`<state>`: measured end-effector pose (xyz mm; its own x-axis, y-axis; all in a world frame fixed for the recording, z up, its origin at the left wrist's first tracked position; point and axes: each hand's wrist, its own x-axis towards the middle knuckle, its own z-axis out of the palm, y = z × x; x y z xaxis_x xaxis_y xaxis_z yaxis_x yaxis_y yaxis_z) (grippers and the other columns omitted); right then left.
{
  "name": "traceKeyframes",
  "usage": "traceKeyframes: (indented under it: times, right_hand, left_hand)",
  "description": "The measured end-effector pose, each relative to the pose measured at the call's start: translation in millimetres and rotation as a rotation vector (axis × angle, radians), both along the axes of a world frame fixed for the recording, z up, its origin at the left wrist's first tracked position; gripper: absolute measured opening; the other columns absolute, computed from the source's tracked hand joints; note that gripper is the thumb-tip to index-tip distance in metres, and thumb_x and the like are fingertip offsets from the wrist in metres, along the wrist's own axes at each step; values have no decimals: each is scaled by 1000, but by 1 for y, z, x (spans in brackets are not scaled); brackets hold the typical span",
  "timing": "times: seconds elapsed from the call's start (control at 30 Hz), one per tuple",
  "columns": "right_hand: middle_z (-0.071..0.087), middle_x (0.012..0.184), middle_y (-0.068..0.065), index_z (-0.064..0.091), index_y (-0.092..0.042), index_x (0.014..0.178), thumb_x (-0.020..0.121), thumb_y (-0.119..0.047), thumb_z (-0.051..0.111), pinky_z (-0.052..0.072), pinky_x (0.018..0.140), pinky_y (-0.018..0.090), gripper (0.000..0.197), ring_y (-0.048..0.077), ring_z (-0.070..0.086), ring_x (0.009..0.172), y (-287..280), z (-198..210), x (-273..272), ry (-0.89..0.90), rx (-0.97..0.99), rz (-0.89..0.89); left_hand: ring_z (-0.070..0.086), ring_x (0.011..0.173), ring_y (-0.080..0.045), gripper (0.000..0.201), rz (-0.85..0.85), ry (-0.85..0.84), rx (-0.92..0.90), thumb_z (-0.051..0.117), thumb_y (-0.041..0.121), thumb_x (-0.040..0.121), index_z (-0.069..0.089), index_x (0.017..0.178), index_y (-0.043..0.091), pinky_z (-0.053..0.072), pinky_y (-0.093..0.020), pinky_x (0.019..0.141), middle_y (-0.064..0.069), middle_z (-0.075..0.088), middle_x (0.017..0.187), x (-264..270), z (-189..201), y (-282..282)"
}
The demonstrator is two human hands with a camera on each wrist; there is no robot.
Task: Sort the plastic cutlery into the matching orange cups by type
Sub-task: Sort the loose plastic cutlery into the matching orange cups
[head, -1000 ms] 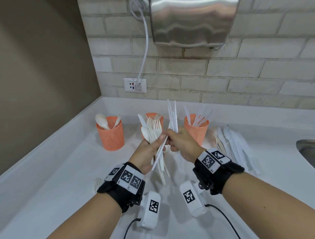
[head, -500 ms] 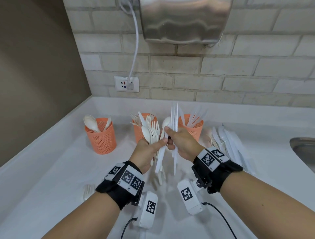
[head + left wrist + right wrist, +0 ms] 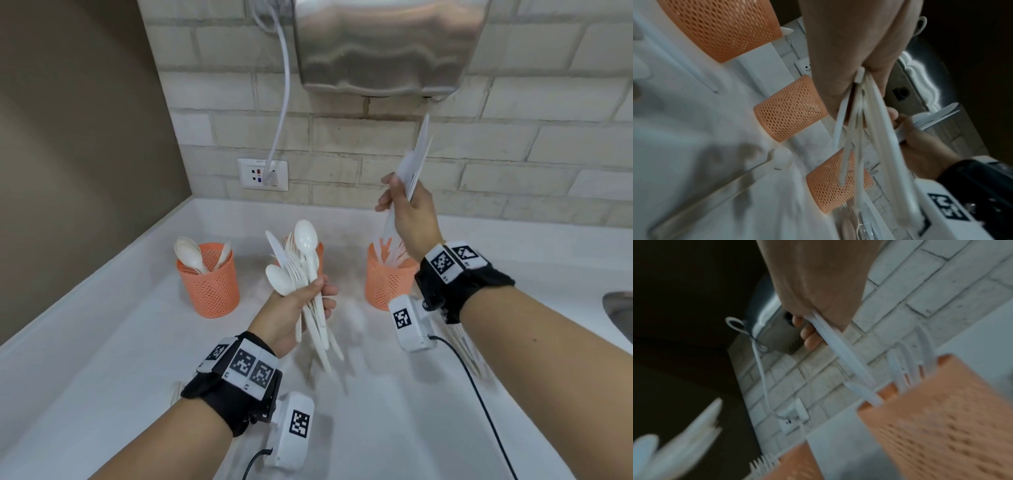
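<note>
My left hand (image 3: 301, 308) grips a mixed bundle of white spoons and forks (image 3: 301, 270) above the counter, in front of the middle orange cup (image 3: 319, 250). My right hand (image 3: 407, 212) holds a few white knives (image 3: 416, 161) upright, raised above the right orange cup (image 3: 380, 284), which has knives in it. Their lower ends (image 3: 849, 356) hang just over that cup's rim (image 3: 888, 391). The left orange cup (image 3: 209, 284) holds spoons. The left wrist view shows the bundle's handles (image 3: 857, 126) hanging from my fist, with all three cups (image 3: 789, 108) behind.
A steel hand dryer (image 3: 380, 44) hangs on the brick wall right above my right hand, its white cord (image 3: 282, 102) plugged into a socket (image 3: 263, 174). A sink edge (image 3: 618, 311) lies at far right. Loose wrapped cutlery (image 3: 701, 191) lies on the white counter (image 3: 102, 359).
My hands have parted. The right hand pulled the knives out of the bundle and rose up and right over the right cup. The left hand kept the spoons and forks.
</note>
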<state>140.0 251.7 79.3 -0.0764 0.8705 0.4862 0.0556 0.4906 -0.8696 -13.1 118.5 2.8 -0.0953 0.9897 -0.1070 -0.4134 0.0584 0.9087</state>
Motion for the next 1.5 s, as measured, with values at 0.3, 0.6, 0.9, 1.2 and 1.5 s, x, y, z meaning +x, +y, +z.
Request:
traceKeyframes:
  times: [0.3,0.6,0.9,1.2,1.5]
  right_hand:
    - [56,112,15,50,-5,123,89,-24,60,43,87,32,39,26,56,106,18,-44,4,-367,-286,-21]
    - [52,119,12,70,-14,107,83,-24,68,29,103,26,26,24,42,121,-30,-10,-40,-583,162,239]
    - [60,104,22,55,-9,90,98,-18,44,45,83,38,16,30,56,92,-40,23,-31,-286,-47,347]
    - [61,77,17,52,-10,92,99,-22,39,48,62,37,19,31,58,70,-2,20,16,-194,248,-180]
    - [54,120,22,59,-3,120,90,-5,51,33,97,39,31,39,46,111,3,-41,17,-853,116,-266]
  left_hand:
    - [58,55,-13,6,-117,1,20,50,8,93,56,94,7,52,-24,58,-3,58,68,-3,5,-2]
    - [57,52,-13,5,-177,46,1,54,6,90,58,90,8,51,-23,54,-3,60,65,4,3,-1]
    - [52,49,-13,6,-235,230,-37,57,5,89,61,88,9,47,-21,48,-1,60,65,5,1,-8]
    - [52,49,-10,7,-188,127,-74,51,13,94,58,92,12,47,-21,50,-1,60,62,5,1,-6]
    - [55,51,-12,16,-189,-1,-1,45,16,95,57,105,13,50,-25,55,-2,64,68,0,6,-7]
